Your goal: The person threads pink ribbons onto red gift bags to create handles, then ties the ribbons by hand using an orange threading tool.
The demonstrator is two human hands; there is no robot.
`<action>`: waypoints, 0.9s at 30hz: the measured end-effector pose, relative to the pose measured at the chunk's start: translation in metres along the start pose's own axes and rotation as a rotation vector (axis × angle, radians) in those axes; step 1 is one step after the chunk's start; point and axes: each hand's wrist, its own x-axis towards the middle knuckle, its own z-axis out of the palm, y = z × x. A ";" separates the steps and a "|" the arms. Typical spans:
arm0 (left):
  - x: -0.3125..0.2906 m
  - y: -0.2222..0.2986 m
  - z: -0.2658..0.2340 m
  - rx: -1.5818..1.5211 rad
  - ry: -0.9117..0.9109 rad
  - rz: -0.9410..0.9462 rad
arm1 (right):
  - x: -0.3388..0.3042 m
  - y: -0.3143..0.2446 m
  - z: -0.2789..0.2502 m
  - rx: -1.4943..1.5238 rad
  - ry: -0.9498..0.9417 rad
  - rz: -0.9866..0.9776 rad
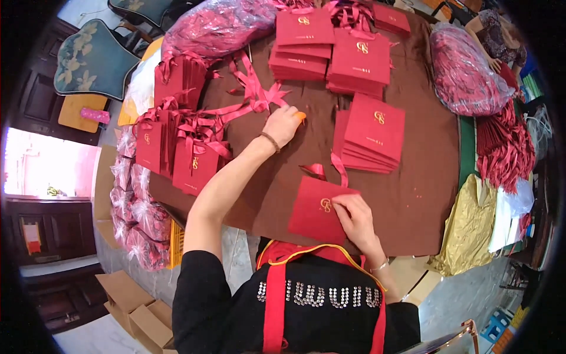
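Observation:
My left hand [283, 125] reaches to the middle of the table, its fingers closed around a small orange object [301, 117] that is mostly hidden. Just beyond its fingertips lie loose red ribbons [254, 97]. Close to my body, a flat red paper bag [315, 209] with a gold emblem lies on the brown cloth. My right hand [355, 219] grips that bag by its right side, fingers bent together over the edge. A red ribbon [338, 169] sticks up from the bag's far edge.
Stacked red bags [372, 133] stand at centre right, with further stacks [303, 29] behind. Ribboned bags [194, 168] fill the left side. Plastic-wrapped bundles [469, 74] lie at the table's rim. Another person [498, 35] is at the far right. Cardboard boxes [138, 310] sit on the floor.

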 end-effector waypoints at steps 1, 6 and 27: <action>-0.009 0.006 -0.005 -0.015 -0.016 0.004 | 0.003 0.005 0.000 -0.061 0.012 -0.082; -0.068 0.042 -0.056 -0.335 0.163 -0.074 | 0.021 0.014 0.006 -0.114 -0.016 -0.186; -0.136 0.110 -0.040 -0.906 -0.014 -0.442 | 0.033 0.012 0.008 -0.265 -0.274 0.089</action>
